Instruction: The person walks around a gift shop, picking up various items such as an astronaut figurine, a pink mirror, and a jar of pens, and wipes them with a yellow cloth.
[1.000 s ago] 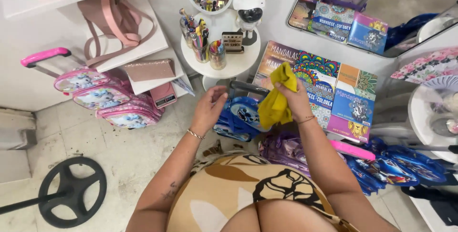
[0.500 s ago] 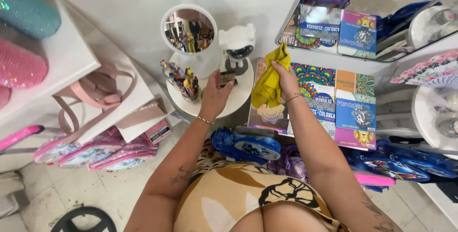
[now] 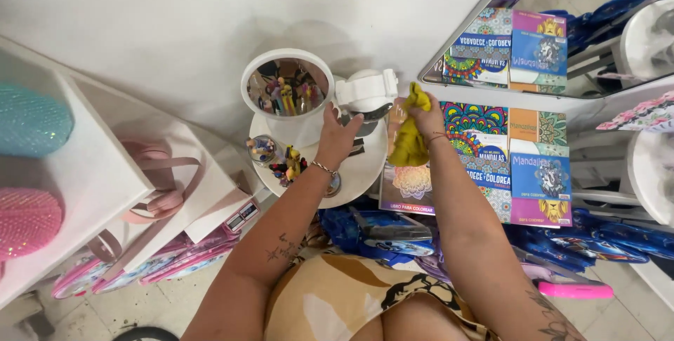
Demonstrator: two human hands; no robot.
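My right hand [image 3: 425,122] is closed around a crumpled yellow cloth [image 3: 409,143], held up just right of a white boxy object [image 3: 366,90] at the back of a small round white table [image 3: 354,169]. My left hand [image 3: 337,137] reaches over the table with fingers spread, its tips at the dark item under the white object; whether it grips anything is hidden. A round white-rimmed mirror [image 3: 286,88] stands at the table's back left. Pens and small figures [image 3: 281,158] sit on the left side of the table.
Colouring books [image 3: 519,165] stand on display to the right, below a wall mirror [image 3: 554,39]. White shelves [image 3: 91,172] on the left carry sequinned items [image 3: 28,218] and a pink bag [image 3: 158,194]. Blue and pink bags [image 3: 393,232] crowd the floor under the table.
My view has tilted up and closer to the round table. My left hand has moved from beside the pens up toward the white object. The cloth has risen to beside that object.
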